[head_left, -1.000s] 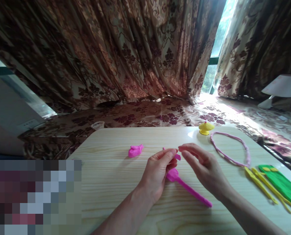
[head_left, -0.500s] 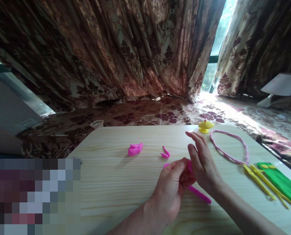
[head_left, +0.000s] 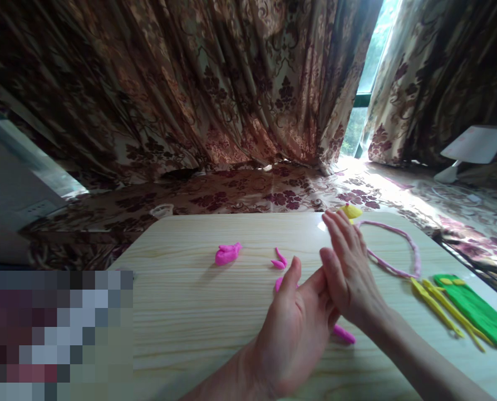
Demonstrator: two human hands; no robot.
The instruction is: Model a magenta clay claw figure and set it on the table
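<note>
My left hand (head_left: 296, 328) is open, palm turned up, with the thumb raised and the fingers reaching under the other hand. Across those fingers lies my right hand (head_left: 350, 273), flat and with its fingers stretched out. Whatever is between the two palms is hidden. A pink modelling clay strip (head_left: 344, 334) sticks out on the table beyond my left hand. Behind my left thumb, another pink clay piece (head_left: 279, 284) shows partly. Farther back lie thin pink clay pieces (head_left: 279, 263) and a mitten-like pink clay lump (head_left: 227, 254).
On the wooden table (head_left: 181, 334), a pale pink clay loop (head_left: 415, 253) lies to the right. Near it are yellow clay strips (head_left: 438, 309) and a green clay slab (head_left: 477, 312). A yellow clay shape (head_left: 352, 211) stands behind my right fingers. A white lamp (head_left: 476, 145) is at far right.
My left fingers have opened out from a pinch, and my right hand has come down over them. The pink clay seen between the hands before is now out of sight.
</note>
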